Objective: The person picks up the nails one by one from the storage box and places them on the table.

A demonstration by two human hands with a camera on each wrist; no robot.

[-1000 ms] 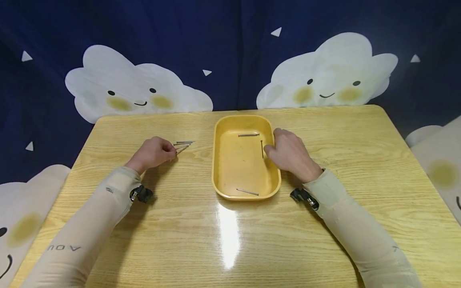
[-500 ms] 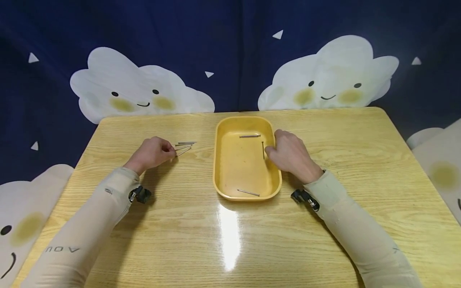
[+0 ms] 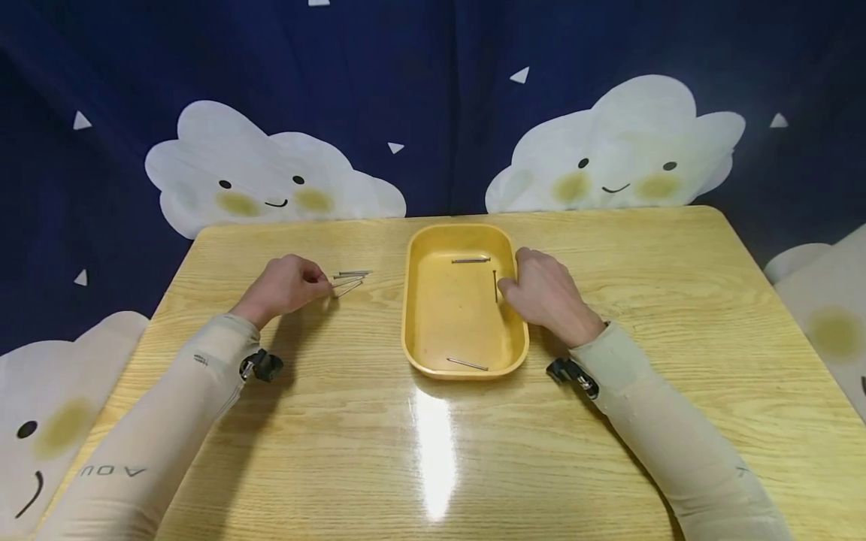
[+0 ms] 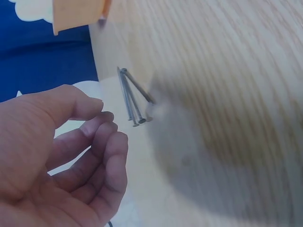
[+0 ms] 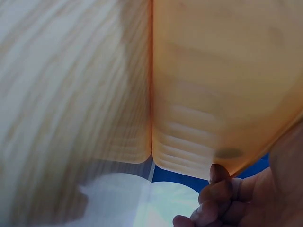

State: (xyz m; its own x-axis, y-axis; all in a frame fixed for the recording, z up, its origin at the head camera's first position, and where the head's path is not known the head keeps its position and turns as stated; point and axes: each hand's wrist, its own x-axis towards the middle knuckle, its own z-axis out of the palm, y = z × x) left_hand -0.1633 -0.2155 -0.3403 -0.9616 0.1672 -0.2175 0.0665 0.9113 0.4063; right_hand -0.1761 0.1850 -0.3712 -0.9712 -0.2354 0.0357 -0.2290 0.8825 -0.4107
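My left hand (image 3: 287,285) is just left of several loose metal nails (image 3: 350,279) lying on the table. In the left wrist view its fingers are loosely curled, the thumb tip close to the index fingertip, and the nails (image 4: 131,97) lie just beyond, fanned with their heads toward the fingertips. No nail shows between the fingers. My right hand (image 3: 544,293) grips the right rim of a yellow plastic tray (image 3: 404,308), thumb over the inside and fingers outside. Inside the tray are nails (image 3: 470,260) near the far end, one upright nail (image 3: 495,286) by the thumb, and another nail (image 3: 467,364) near the front.
The wooden table (image 3: 325,451) extends around the tray, with a bright light reflection in front of it. A dark blue curtain (image 3: 433,105) printed with smiling clouds hangs behind the table. Both wrists carry black camera mounts (image 3: 260,366).
The head view has tilted slightly. By the left fingertips the loose nails have spread apart a little and sit slightly farther right of the hand. The right hand keeps its hold on the tray.
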